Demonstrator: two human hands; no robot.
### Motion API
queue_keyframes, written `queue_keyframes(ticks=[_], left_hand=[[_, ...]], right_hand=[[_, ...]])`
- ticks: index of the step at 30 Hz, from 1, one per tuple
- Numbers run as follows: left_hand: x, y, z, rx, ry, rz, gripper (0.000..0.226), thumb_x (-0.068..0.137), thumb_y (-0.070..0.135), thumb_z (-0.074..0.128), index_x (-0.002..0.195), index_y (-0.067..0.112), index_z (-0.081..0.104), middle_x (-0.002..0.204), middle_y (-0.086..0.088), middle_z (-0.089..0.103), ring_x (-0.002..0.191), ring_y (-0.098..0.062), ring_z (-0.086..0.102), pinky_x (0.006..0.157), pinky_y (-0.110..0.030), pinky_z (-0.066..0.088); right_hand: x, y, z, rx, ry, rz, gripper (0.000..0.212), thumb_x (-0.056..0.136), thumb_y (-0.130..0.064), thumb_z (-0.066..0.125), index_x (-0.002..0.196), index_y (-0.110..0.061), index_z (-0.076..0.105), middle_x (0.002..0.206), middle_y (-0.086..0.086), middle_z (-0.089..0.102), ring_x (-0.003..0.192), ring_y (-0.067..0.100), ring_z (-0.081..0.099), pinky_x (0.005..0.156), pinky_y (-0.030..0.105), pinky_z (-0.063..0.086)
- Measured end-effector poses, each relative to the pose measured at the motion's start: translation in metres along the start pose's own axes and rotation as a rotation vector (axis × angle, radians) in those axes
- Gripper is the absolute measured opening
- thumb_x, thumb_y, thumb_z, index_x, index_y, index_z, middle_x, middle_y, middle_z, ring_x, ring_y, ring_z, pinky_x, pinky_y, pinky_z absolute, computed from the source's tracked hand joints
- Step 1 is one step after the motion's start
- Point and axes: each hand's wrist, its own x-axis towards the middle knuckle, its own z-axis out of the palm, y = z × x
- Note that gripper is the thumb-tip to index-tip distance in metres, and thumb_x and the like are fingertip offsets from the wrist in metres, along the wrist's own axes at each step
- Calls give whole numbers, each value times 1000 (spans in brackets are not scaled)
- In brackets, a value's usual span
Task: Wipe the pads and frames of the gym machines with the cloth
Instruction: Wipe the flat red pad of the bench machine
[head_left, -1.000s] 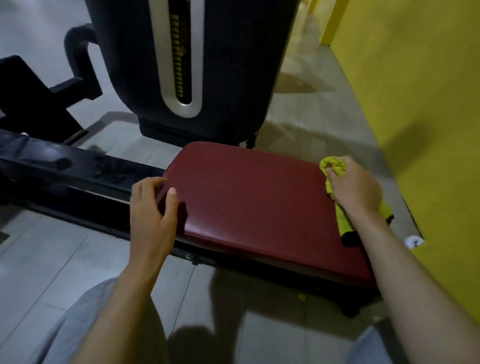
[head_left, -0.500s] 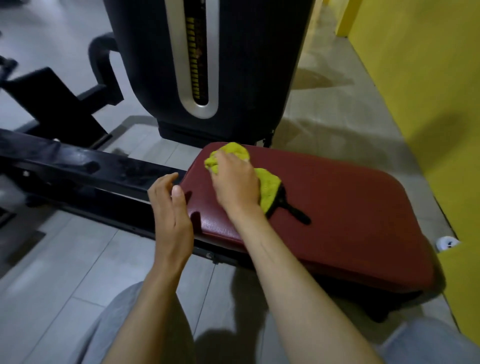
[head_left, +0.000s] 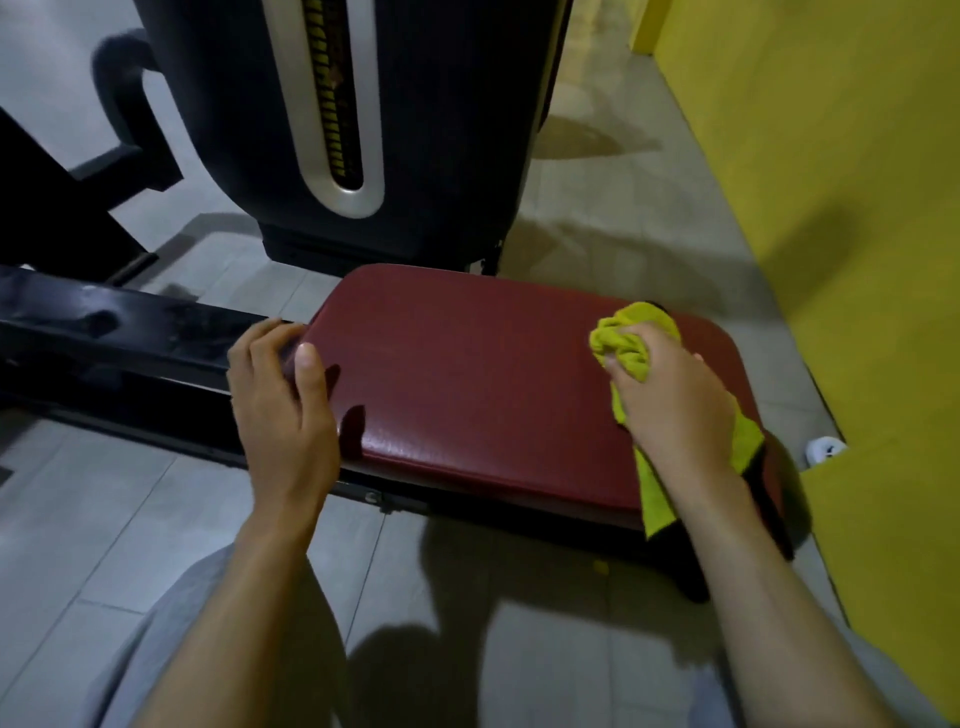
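Observation:
A dark red seat pad (head_left: 483, 384) lies low over the floor, fixed to a black frame rail (head_left: 119, 332) that runs off to the left. My right hand (head_left: 675, 405) grips a bunched yellow-green cloth (head_left: 628, 338) and presses it on the pad's right end; a loose corner of the cloth hangs over the near edge by my wrist. My left hand (head_left: 283, 405) holds the pad's left end, thumb on top and fingers curled over the edge by the rail.
A black weight-stack housing (head_left: 441, 130) with a silver slot stands right behind the pad. A yellow wall (head_left: 841, 218) runs close along the right side, with a small white object (head_left: 826, 449) at its foot. Grey floor tiles (head_left: 104, 530) lie in front, and my knees show at the bottom.
My right hand swept the cloth from the pad's right end to its left end and back to the right end. My left hand stayed on the pad's left edge.

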Motion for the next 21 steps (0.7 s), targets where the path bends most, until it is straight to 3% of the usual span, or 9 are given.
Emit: queue_keyframes(ticks=[2, 4, 6, 10, 12, 14, 17, 19, 21], left_hand=[[1, 3, -2, -14, -22, 13, 36, 109, 40, 39, 129, 13, 53, 138, -6, 44, 128, -12, 45, 107, -33, 42], [1, 7, -5, -26, -45, 1, 38, 108, 39, 42, 130, 11, 54, 140, -9, 42, 127, -7, 43, 104, -18, 39], [0, 11, -8, -31, -49, -13, 38, 107, 38, 44, 129, 10, 54, 141, -10, 40, 127, -4, 42, 100, -6, 35], [1, 21, -10, -43, -15, -28, 35, 107, 35, 49, 127, 8, 55, 141, -12, 40, 123, 4, 43, 94, -3, 38], [0, 22, -9, -50, -4, -44, 33, 107, 34, 50, 125, 7, 56, 140, -11, 40, 117, 14, 41, 90, -1, 39], [0, 19, -9, -43, -4, -62, 36, 106, 40, 48, 126, 12, 56, 141, -6, 39, 120, 12, 41, 93, -8, 42], [0, 11, -12, -22, 2, -60, 35, 105, 40, 46, 126, 13, 56, 141, -4, 40, 125, 3, 43, 94, -9, 40], [0, 8, -13, -30, -6, -65, 32, 106, 37, 47, 126, 14, 57, 141, -5, 41, 126, -3, 45, 92, -8, 41], [0, 7, -14, -44, -22, -80, 30, 107, 37, 47, 125, 16, 56, 141, -3, 40, 126, -9, 48, 92, -12, 42]], right_hand=[[-11, 28, -12, 10, 41, 64, 30, 101, -41, 59, 128, -27, 62, 115, 5, 71, 102, 38, 65, 91, 47, 52], [-21, 38, -16, 5, 81, 110, 28, 102, -40, 59, 126, -26, 61, 114, 4, 71, 97, 38, 65, 76, 42, 49], [-28, 35, -14, -43, 110, 126, 27, 101, -38, 60, 124, -24, 61, 113, 6, 71, 95, 41, 65, 72, 41, 46], [-38, -7, -5, -77, 122, 129, 24, 98, -35, 65, 119, -23, 64, 111, 6, 71, 95, 41, 65, 68, 38, 40], [-51, -49, 7, -22, 95, 51, 23, 93, -33, 71, 114, -23, 68, 109, 4, 72, 96, 37, 66, 74, 40, 48], [-68, -100, 27, 71, 51, -127, 27, 86, -29, 77, 111, -22, 71, 113, 2, 73, 104, 32, 67, 89, 43, 54], [-93, -153, 53, 117, -88, -417, 37, 90, -27, 73, 127, -26, 65, 135, -2, 66, 132, 23, 57, 115, 47, 42], [-94, -152, 53, 134, -104, -487, 44, 88, -27, 77, 130, -31, 63, 142, -4, 63, 137, 19, 54, 117, 45, 40], [-86, -129, 44, 149, -62, -439, 49, 81, -26, 84, 125, -35, 66, 137, -8, 66, 131, 15, 59, 114, 44, 43]])
